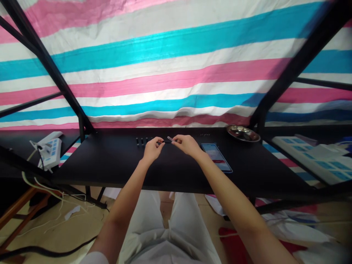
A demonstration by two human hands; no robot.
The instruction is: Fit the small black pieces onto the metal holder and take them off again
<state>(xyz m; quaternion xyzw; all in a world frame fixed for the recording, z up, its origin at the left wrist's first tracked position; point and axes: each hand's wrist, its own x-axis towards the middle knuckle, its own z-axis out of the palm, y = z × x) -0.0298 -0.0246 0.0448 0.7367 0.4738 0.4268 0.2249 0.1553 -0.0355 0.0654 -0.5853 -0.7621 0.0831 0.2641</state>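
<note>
Over the black table [115, 161], my two hands meet near the middle. My left hand [151, 149] is closed in a pinch on one end of a small thin black tube [167, 142], whose exact kind is too small to make out. Fingers and thumb of my right hand [188, 145] are pinched on a small pale, see-through piece [170, 139] beside the tube's other end. Whether the two pieces touch is unclear. Just left of my left hand, several short black cylinders [142, 141] with light tops stand in a row, partly hidden by the fingers.
A phone [217, 157] with a lit screen lies right of my right hand. Tiny metallic bits [205, 134] sit behind it, near a round steel dish [243, 133]. Black frame bars [52, 69] slant up at both sides. A striped sheet [170, 84] hangs behind the table.
</note>
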